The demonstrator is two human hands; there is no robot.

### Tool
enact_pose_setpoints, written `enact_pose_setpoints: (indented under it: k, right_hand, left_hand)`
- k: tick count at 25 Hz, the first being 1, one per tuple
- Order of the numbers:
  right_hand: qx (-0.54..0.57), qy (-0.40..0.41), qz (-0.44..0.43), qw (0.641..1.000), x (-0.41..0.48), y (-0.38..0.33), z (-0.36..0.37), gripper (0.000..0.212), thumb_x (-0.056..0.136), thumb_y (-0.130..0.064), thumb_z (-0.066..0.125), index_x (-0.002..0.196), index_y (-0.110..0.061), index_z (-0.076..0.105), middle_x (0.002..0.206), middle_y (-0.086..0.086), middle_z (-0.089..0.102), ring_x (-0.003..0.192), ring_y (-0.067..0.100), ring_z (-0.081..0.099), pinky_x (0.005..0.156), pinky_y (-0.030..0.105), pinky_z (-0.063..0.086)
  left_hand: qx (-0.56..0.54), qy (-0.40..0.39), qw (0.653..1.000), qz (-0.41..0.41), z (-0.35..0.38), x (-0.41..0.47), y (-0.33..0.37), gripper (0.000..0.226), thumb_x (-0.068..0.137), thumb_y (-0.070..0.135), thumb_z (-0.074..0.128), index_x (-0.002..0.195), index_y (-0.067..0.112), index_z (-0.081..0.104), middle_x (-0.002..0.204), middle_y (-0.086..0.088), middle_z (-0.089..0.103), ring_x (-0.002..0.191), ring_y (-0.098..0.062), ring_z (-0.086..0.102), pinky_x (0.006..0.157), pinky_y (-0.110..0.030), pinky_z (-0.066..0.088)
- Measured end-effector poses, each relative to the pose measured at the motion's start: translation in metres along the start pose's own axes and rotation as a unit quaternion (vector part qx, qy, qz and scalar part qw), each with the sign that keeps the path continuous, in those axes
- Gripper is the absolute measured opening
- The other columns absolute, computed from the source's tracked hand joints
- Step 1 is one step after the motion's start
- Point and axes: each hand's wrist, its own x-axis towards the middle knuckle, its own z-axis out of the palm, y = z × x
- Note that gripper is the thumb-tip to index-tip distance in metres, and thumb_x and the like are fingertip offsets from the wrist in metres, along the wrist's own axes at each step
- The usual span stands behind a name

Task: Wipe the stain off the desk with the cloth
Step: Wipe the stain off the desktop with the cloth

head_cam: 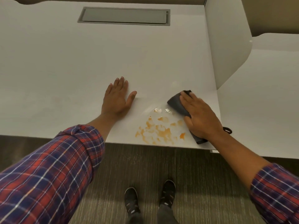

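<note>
Orange stain (163, 132) smears the white desk (64, 62) near its front edge, at five o'clock in view. Dark grey cloth (177, 102) lies just beside it at the stain's two o'clock, pressed flat under the right hand (200, 117) (fingers straight, close together). Left hand (117, 98) rests palm down, fingers spread, at the stain's ten o'clock.

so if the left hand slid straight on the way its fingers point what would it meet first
Bare desk lies ahead of the left hand; the first thing in that line looks to be the grey hatch near the far edge, judged roughly.
</note>
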Motion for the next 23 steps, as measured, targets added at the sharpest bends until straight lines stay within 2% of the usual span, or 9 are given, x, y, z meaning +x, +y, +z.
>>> enact_pose_setpoints:
  k: [3,6,8,10,13,18,21,23]
  right_hand:
    - [0.018,0.078,0.176,0.981,-0.023,-0.015,0.010,0.071,0.098,-0.027,0.044,0.164,-0.013,0.021,0.174,0.006,0.019,0.160,0.031,0.016,0.128,0.053,0.022]
    - [0.016,0.122,0.280,0.952,-0.023,-0.051,0.021,0.069,0.102,-0.028,0.050,0.163,-0.012,0.023,0.173,0.009,0.021,0.159,0.037,0.018,0.126,0.054,0.027]
    - [0.014,0.115,0.268,0.957,-0.013,-0.073,0.025,0.069,0.101,-0.028,0.051,0.163,-0.010,0.024,0.173,0.010,0.022,0.159,0.039,0.019,0.125,0.054,0.029]
    - [0.011,0.086,0.205,0.975,-0.002,-0.088,0.030,0.070,0.100,-0.027,0.049,0.163,-0.009,0.024,0.173,0.011,0.022,0.159,0.039,0.018,0.126,0.054,0.029]
    - [0.007,0.054,0.150,0.987,0.004,-0.082,0.027,0.069,0.101,-0.026,0.045,0.164,-0.012,0.022,0.174,0.007,0.018,0.160,0.034,0.016,0.127,0.053,0.026]
    - [-0.003,0.120,0.293,0.949,-0.030,-0.055,0.019,0.067,0.101,-0.030,0.050,0.160,-0.012,0.024,0.171,0.011,0.025,0.155,0.039,0.028,0.124,0.057,0.031]
    - [-0.005,0.109,0.296,0.949,-0.013,-0.068,0.022,0.070,0.100,-0.030,0.052,0.161,-0.008,0.024,0.173,0.011,0.021,0.156,0.044,0.021,0.125,0.055,0.029]
    - [-0.001,0.097,0.267,0.959,0.003,-0.083,0.023,0.069,0.100,-0.029,0.050,0.161,-0.008,0.026,0.172,0.011,0.022,0.156,0.044,0.020,0.123,0.055,0.031]
  left_hand:
    - [-0.005,-0.003,1.000,0.006,-0.001,0.001,0.000,0.085,0.105,0.067,0.010,0.166,0.010,0.025,0.177,-0.011,0.018,0.165,-0.025,0.010,0.133,-0.044,0.007]
    - [-0.003,-0.005,1.000,0.004,-0.001,0.000,-0.001,0.088,0.104,0.070,0.011,0.167,0.009,0.023,0.177,-0.011,0.015,0.165,-0.025,0.007,0.133,-0.046,0.006]
    - [-0.021,-0.022,0.999,0.015,-0.004,-0.001,-0.001,0.089,0.104,0.072,0.014,0.168,0.009,0.020,0.178,-0.011,0.011,0.166,-0.024,0.002,0.134,-0.046,0.002]
    - [-0.044,-0.047,0.997,0.046,-0.006,-0.005,-0.011,0.094,0.101,0.075,0.013,0.168,0.010,0.016,0.178,-0.010,0.006,0.166,-0.023,-0.001,0.134,-0.044,-0.002]
    - [-0.005,-0.044,0.995,0.084,-0.011,-0.017,-0.051,0.099,0.099,0.079,0.007,0.168,0.009,0.013,0.178,-0.011,0.008,0.165,-0.026,0.002,0.133,-0.043,0.000]
    - [0.046,-0.023,0.997,0.051,-0.015,-0.043,-0.131,0.099,0.097,0.082,0.001,0.169,0.015,0.014,0.178,-0.008,0.010,0.165,-0.027,0.007,0.131,-0.048,0.004]
    - [0.066,0.011,0.996,0.061,-0.006,-0.045,-0.136,0.087,0.103,0.075,0.010,0.168,0.017,0.018,0.177,-0.007,0.017,0.164,-0.028,0.014,0.130,-0.051,0.009]
    - [0.060,0.008,0.996,0.060,-0.007,-0.045,-0.133,0.085,0.104,0.074,0.012,0.168,0.018,0.019,0.177,-0.006,0.018,0.164,-0.027,0.015,0.131,-0.051,0.011]
